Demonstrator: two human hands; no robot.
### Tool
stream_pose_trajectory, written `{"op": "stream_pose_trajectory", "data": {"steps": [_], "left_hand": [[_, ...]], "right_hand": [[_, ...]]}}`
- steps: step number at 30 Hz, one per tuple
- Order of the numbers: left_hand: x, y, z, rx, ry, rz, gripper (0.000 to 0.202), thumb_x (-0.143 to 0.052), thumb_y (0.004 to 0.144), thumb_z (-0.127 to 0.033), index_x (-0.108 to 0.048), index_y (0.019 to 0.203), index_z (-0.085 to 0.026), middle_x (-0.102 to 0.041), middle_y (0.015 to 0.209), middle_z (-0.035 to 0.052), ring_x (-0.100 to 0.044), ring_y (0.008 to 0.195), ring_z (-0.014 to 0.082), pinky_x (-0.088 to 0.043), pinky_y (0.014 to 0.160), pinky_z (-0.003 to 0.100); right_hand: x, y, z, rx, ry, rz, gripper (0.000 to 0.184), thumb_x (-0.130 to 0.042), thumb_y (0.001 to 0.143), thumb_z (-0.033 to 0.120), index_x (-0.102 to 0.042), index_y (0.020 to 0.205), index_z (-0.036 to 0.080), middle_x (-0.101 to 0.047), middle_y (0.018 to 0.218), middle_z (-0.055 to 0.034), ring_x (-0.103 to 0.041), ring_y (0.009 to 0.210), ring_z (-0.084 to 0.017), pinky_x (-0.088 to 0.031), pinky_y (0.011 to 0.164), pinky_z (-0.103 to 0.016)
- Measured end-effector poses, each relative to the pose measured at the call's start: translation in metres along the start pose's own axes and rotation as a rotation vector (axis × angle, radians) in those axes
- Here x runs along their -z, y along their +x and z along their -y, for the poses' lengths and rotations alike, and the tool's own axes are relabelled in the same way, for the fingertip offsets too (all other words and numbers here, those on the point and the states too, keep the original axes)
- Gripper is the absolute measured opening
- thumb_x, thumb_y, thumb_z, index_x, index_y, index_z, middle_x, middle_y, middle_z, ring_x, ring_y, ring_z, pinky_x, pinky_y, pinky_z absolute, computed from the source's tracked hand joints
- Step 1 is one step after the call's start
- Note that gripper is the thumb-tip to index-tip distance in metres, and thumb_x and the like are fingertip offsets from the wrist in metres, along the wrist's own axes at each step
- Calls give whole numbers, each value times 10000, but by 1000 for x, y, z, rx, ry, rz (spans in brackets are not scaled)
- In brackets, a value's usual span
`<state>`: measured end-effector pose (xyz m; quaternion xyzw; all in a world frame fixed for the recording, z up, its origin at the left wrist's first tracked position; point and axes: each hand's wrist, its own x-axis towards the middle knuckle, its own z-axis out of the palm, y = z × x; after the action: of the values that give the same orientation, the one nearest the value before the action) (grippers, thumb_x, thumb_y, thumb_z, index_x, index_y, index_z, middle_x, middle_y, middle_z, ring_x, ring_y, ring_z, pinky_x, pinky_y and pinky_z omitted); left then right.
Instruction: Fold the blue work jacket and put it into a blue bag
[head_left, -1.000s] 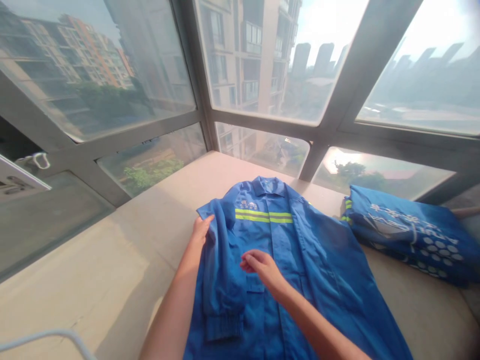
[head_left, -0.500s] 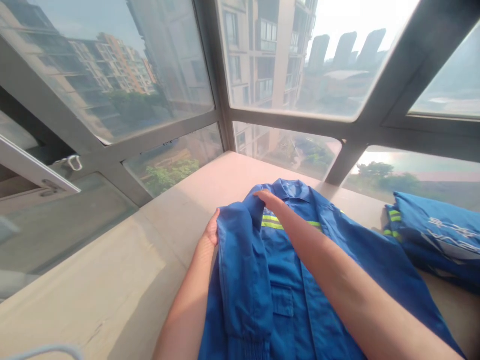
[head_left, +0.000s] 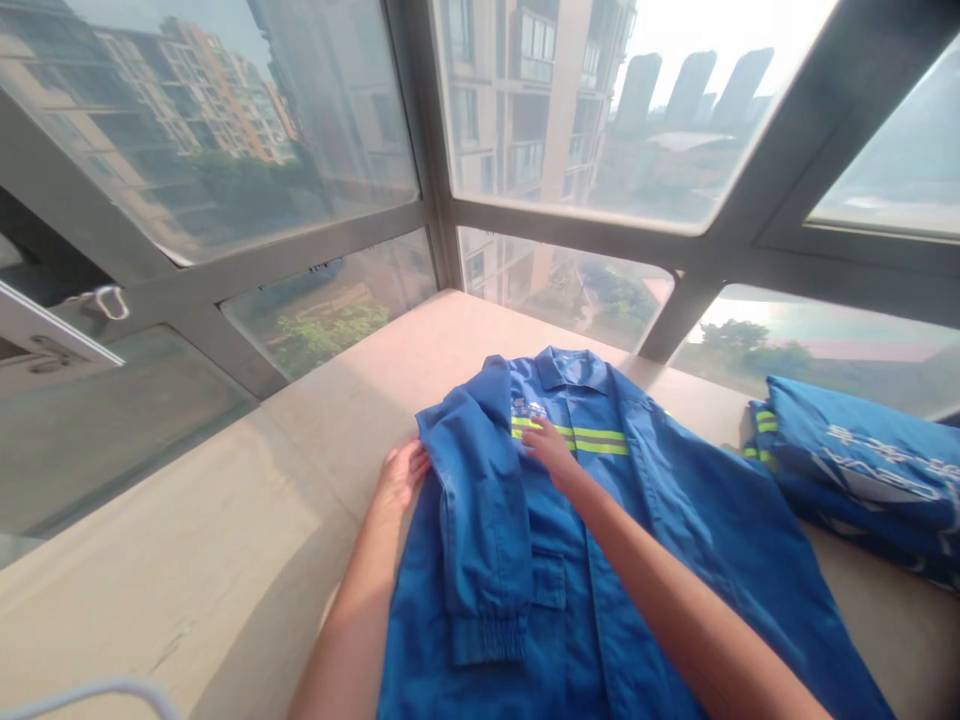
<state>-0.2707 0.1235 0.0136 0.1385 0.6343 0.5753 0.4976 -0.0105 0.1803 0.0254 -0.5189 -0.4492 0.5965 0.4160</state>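
Note:
A blue work jacket (head_left: 645, 520) with yellow-green reflective stripes lies front-up on a beige window ledge (head_left: 225, 520), collar toward the glass. Its left sleeve (head_left: 484, 520) is folded down over the body, cuff toward me. My left hand (head_left: 401, 472) lies at the jacket's left edge beside the folded sleeve, fingers stretched out. My right hand (head_left: 551, 450) rests flat on the chest just under the stripe, fingers extended, holding nothing.
A folded stack of blue garments (head_left: 855, 475) with white print sits on the ledge at the right. Tall angled window panes (head_left: 570, 110) with grey frames close off the far side. A white curved bar (head_left: 90, 692) shows at the bottom left.
My right hand has let go of the sleeve's shoulder fold and come down onto the chest. The sleeve now lies flatter on the jacket. My left hand has stayed at the left edge.

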Motion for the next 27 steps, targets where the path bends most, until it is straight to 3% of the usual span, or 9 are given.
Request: {"op": "stream_pose_trajectory", "data": {"steps": [3, 6, 8, 11, 15, 18, 20, 25, 27], "left_hand": [[25, -57, 19, -104, 166, -48, 314, -662, 755, -273, -605, 1055, -198, -719, 874, 49, -683, 797, 194, -526, 755, 298], [49, -117, 49, -369, 810, -113, 333, -613, 814, -421, -617, 1080, -221, -712, 851, 52, -675, 809, 240, -491, 758, 336], [57, -150, 70, -369, 1091, -30, 362, -573, 830, -486, -620, 1057, -207, -703, 781, 58, -677, 800, 271, -475, 741, 353], [56, -181, 90, -331, 1209, 75, 380, -539, 837, -546, -610, 972, -198, -697, 783, 70, -679, 819, 275, -467, 730, 347], [46, -210, 84, -364, 934, 154, 396, -535, 814, -605, -544, 774, -210, -680, 803, 48, -659, 806, 240, -487, 726, 327], [45, -242, 74, -220, 415, 173, 404, -606, 773, -594, -575, 896, -210, -704, 865, 38, -675, 817, 226, -518, 703, 308], [51, -266, 76, -101, 141, 137, 443, -686, 741, -528, -577, 1045, -226, -722, 933, 39, -690, 821, 218, -528, 700, 303], [80, -305, 106, 85, 131, 20, 532, -789, 612, -340, -602, 1087, -188, -734, 915, 67, -699, 792, 232, -521, 654, 297], [90, -309, 113, 101, 146, -11, 525, -766, 623, -339, -607, 1100, -188, -730, 899, 58, -691, 761, 220, -503, 613, 284]], "right_hand": [[19, -87, -47, -126, 69, -61, 606, -669, 668, 390, -548, 1212, 152, -662, 1122, -127, -657, 938, -230, -531, 827, -360], [25, -165, -91, -151, 26, 5, 609, -641, 724, 433, -528, 1259, 164, -661, 1158, -129, -675, 917, -243, -533, 816, -376], [19, -196, -108, -156, -76, 48, 607, -639, 739, 416, -522, 1284, 175, -670, 1121, -109, -676, 832, -229, -529, 769, -369], [3, -212, -101, -109, -306, 68, 424, -637, 727, 337, -618, 1118, 172, -672, 864, -41, -632, 740, -213, -495, 716, -337], [-13, -220, -50, 22, -376, 127, 106, -614, 720, 281, -601, 743, 179, -563, 645, 9, -537, 661, -169, -435, 652, -281], [-18, -249, -25, 162, -200, 158, 137, -615, 742, 317, -573, 742, 186, -566, 682, 19, -500, 659, -136, -410, 630, -245], [-21, -275, -31, 177, -90, 120, 187, -626, 741, 366, -570, 768, 189, -578, 722, 15, -501, 680, -132, -413, 624, -236], [-29, -319, -84, -409, 149, 86, 454, -711, 568, 564, -527, 777, 205, -528, 646, 19, -514, 573, -142, -414, 471, -240], [-30, -321, -94, -448, 232, 129, 525, -693, 557, 655, -496, 752, 209, -523, 622, 20, -529, 539, -137, -399, 442, -226]]}}
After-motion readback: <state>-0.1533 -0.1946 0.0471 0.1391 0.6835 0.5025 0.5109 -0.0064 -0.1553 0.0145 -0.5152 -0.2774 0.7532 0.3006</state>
